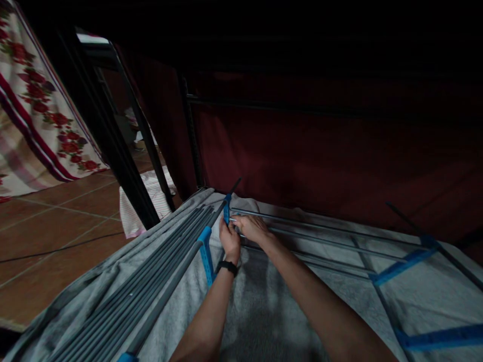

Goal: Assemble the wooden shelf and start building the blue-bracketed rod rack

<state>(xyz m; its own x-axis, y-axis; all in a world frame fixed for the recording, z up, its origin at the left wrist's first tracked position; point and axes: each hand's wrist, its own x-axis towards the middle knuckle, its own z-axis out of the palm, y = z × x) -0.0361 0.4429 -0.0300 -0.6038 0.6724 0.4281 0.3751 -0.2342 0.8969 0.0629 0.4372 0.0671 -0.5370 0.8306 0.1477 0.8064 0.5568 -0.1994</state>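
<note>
A person's right hand [253, 229] pinches the tip of a slim grey rod [339, 245] just right of an upright blue bracket [227, 210], whose lower end the left hand [230, 244], the nearer of the two, clasps above a grey blanket [264, 311]. The rod's long axis runs crosswise, rightward toward another blue crosspiece [405, 265]; whether its tip touches the bracket cannot be told.

Slender grey metal rods [332, 243] are running roughly parallel between a blue perforated plastic bracket [227, 209], which is jutting from a thicker grey tubular pole [217, 214], and a second blue bracket [405, 266] slanting at right.
</note>
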